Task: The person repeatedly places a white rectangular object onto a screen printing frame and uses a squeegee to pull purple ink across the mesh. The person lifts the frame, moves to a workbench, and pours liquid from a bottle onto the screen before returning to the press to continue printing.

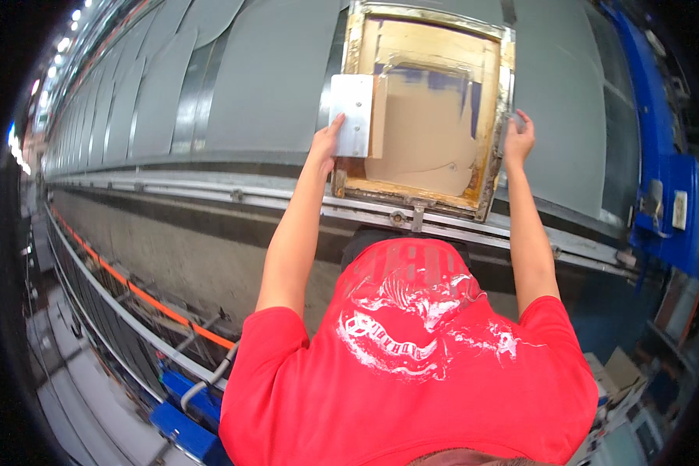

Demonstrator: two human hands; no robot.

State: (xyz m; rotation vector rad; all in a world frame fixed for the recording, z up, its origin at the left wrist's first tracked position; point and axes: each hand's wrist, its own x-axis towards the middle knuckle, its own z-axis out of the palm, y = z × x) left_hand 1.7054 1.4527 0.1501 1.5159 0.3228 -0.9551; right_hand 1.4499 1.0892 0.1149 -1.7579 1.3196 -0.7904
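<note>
Forearms (pixel 291 245) stretched forward, your left hand (pixel 326 145) gripping the metal plate (pixel 352 116) over the left edge of the frame (pixel 410 194), your right hand (pixel 519 142) curled beside the opposite edge, its grip unclear.

The screen-printing frame (pixel 508 85) is scuffed silver, blotched with brown along its near edge, and its border inside is yellowish cream. Smooth beige paste (pixel 419 136) covers the middle, with streaky violet-blue patches (pixel 474 109) showing at the far and right sides. The squeegee (pixel 352 116) pairs a silver plate, dotted with small screws, with a tan strip. Matte grey panels (pixel 264 85) repeat along the table (pixel 196 101), split by glossy, darker bands; its near rail (pixel 279 196) is silver. The shirt (pixel 412 412) is bright red with a white emblem and white smears. Right, the machine housing (pixel 672 213) is blue; left, a long strip (pixel 140 292) is orange.
</note>
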